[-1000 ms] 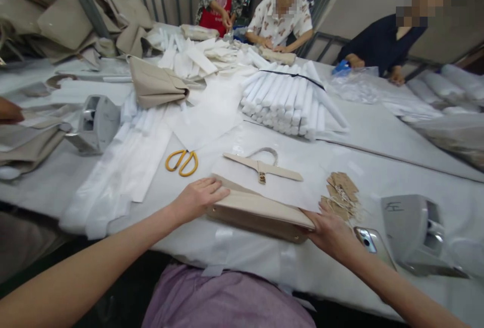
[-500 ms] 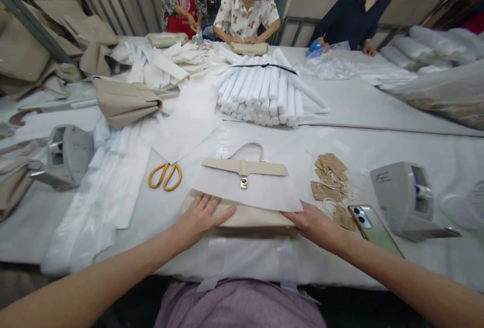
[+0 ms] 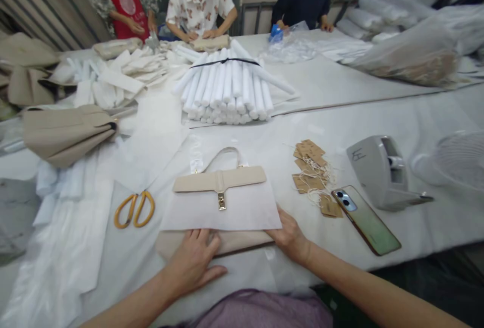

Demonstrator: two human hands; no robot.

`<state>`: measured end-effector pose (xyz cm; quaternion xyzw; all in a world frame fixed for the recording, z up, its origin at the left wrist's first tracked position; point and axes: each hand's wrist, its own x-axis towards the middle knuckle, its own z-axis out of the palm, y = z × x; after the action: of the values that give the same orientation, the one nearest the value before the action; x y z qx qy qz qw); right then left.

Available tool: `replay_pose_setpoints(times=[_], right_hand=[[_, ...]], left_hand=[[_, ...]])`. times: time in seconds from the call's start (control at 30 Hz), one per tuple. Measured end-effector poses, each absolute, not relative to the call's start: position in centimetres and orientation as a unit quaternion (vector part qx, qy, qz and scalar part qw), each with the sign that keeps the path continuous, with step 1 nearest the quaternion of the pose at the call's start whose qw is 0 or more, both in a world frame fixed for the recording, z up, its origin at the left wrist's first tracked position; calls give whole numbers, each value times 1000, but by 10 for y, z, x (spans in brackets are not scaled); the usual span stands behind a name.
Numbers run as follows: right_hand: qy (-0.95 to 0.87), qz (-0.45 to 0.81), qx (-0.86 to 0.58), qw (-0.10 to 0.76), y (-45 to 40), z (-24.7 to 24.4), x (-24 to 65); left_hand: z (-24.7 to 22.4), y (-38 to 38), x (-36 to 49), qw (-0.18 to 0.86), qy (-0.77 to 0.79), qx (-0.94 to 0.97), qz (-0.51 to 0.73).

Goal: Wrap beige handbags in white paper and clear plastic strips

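A beige handbag (image 3: 242, 240) lies before me on the table, its handle (image 3: 227, 150) pointing away. A white sheet (image 3: 249, 209) covers most of its front; the flap (image 3: 244, 176) and gold clasp (image 3: 221, 202) rest on top of the sheet. My left hand (image 3: 193, 257) is open and flat on the bag's near edge, thumb spread, fingertips at the sheet's edge. At the near right corner, my right hand (image 3: 290, 233) is closed on the bag, some fingers hidden beneath the sheet.
Yellow-handled scissors (image 3: 135, 210) lie left, paper tags (image 3: 310, 164) and a phone (image 3: 366, 219) right. Beyond stand a tape dispenser (image 3: 378, 171) and a fan (image 3: 461, 159). Bundled white rolls (image 3: 227, 86) lie ahead; another beige bag (image 3: 70, 133) sits left. Several people work across the table.
The view has swung right and closer to the table. My left hand has slid nearer to me along the bag's near edge. The right hand stays at the bag's right corner.
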<state>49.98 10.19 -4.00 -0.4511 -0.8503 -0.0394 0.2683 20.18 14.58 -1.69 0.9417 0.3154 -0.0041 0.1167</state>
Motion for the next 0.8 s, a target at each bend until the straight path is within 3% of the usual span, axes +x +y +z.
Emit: replay_pose_setpoints(times=[0.2, 0.3, 0.43, 0.5, 0.67, 0.8], right_hand=[[-825, -76, -489, 273, 96, -39, 495], [-819, -30, -494, 291, 90, -35, 498], [-791, 97, -552, 246, 57, -18, 513], [-755, 92, -603, 240, 36, -11, 517], [-686, 21, -663, 298, 13, -19, 503], [-658, 85, -648, 374, 16, -36, 493]], left_hand=[[10, 167, 269, 146, 137, 980, 6], [-10, 159, 275, 127, 129, 983, -39], [-46, 144, 262, 86, 154, 981, -82], [-59, 141, 256, 64, 149, 983, -88], [-81, 143, 246, 18, 129, 988, -88], [-90, 150, 246, 106, 150, 975, -126]])
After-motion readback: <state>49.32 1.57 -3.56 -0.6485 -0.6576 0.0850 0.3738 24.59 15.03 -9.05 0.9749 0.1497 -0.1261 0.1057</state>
